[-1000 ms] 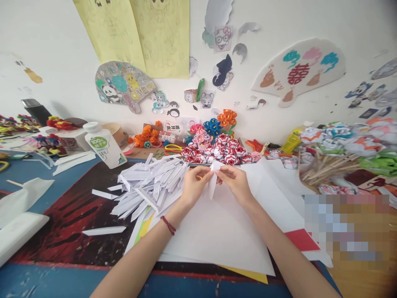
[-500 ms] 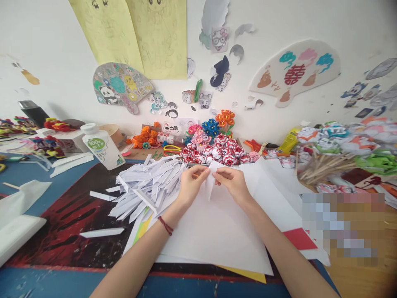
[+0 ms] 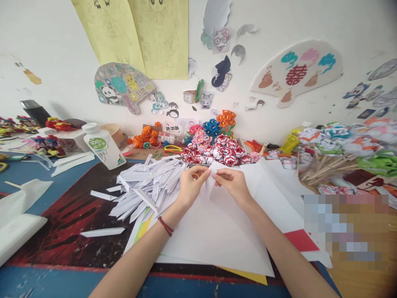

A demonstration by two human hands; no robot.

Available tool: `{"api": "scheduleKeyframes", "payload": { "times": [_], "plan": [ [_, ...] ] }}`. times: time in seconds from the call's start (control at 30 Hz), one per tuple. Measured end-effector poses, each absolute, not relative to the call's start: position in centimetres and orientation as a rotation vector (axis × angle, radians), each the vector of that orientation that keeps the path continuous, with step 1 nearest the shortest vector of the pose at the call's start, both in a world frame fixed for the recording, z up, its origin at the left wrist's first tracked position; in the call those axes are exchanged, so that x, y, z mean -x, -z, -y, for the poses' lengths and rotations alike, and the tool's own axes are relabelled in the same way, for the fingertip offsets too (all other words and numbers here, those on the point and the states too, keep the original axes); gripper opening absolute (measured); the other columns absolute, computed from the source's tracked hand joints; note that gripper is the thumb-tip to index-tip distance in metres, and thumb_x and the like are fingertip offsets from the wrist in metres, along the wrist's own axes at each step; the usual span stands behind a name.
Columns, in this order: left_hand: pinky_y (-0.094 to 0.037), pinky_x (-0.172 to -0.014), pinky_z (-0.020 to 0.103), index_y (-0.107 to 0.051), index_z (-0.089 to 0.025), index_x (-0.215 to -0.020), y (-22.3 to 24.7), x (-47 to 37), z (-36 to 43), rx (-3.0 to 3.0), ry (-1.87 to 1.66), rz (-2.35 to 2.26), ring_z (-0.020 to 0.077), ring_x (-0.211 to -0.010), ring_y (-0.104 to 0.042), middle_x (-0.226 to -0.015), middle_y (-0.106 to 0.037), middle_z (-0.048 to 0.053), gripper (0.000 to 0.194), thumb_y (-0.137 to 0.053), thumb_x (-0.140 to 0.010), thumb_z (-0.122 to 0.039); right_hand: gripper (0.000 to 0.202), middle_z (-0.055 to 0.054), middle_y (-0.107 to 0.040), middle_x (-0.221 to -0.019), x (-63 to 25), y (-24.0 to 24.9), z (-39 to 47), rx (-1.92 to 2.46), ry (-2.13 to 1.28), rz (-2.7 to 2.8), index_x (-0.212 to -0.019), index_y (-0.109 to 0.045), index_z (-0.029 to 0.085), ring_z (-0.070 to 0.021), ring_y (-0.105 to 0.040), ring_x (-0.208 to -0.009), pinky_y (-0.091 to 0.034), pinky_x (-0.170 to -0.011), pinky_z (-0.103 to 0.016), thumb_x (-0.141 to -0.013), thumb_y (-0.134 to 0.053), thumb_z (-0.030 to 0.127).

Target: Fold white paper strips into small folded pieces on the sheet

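Observation:
A small white paper strip (image 3: 212,182) is pinched between both hands above large white paper sheets (image 3: 217,236). My left hand (image 3: 192,184), with a dark red cord on its wrist, grips the strip's left side near the top. On the other side, the thumb and fingers of my right hand (image 3: 232,184) are closed on the same strip. Its lower part hangs down and blends with the sheets behind. A heap of folded white paper strips (image 3: 151,182) lies left of my left hand.
Behind the hands stand red-and-white flowers (image 3: 228,151) and orange flowers (image 3: 226,118). A white bottle (image 3: 104,147) is at the back left. Wooden sticks (image 3: 325,165) lie on the right, near a red paper piece (image 3: 300,240). One folded strip (image 3: 102,232) lies apart on the dark mat.
The view has shifted very slightly. Both hands keep hold of the strip, whose hanging part has turned a little and looks fainter against the sheets.

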State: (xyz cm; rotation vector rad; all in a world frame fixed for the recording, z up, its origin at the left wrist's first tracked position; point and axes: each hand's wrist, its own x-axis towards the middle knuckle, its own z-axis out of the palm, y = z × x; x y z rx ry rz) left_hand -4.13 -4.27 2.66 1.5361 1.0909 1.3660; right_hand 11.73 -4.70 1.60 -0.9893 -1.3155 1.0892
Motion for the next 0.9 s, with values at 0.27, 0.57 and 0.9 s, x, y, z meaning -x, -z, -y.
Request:
{"api": "scheduleKeyframes", "payload": {
  "times": [0.27, 0.57, 0.9],
  "plan": [
    [-0.043, -0.067, 0.025, -0.066, -0.016, -0.081, -2.7, 4.2, 4.5, -1.653, -1.374, -1.085, 0.0147, -0.074, -0.058, -0.080, -0.067, 0.003, 0.023, -0.058, -0.084, -0.038, 0.028, -0.001, -0.062, -0.059, -11.6, -2.2, 5.1, 1.001, -1.115, 1.366, -0.072, -0.067, 0.016, -0.0142, -0.057, -0.056, -0.047, -0.058, -0.028, -0.071, -0.075, 0.043],
    [-0.040, -0.064, 0.023, -0.058, -0.017, -0.078, -3.1, 3.9, 4.9, -1.698, -1.293, -1.011, 0.0125, -0.070, -0.054, -0.074, -0.060, 0.001, 0.020, -0.052, -0.088, -0.033, 0.026, 0.003, -0.052, -0.058, -11.3, -3.0, 5.7, 0.890, -1.169, 1.490, -0.079, -0.063, 0.017, -0.0109, -0.049, -0.054, -0.040, -0.055, -0.025, -0.084, -0.063, 0.043],
    [-0.036, -0.061, 0.021, -0.052, -0.017, -0.074, -2.7, 3.0, 5.2, -1.689, -1.217, -0.952, 0.0103, -0.064, -0.046, -0.069, -0.052, -0.002, 0.027, -0.047, -0.091, -0.037, 0.023, 0.003, -0.047, -0.059, -10.9, -2.6, 5.6, 0.884, -1.002, 1.260, -0.073, -0.062, 0.019, -0.0099, -0.041, -0.052, -0.033, -0.050, -0.024, -0.080, -0.066, 0.040]
  ]
}}
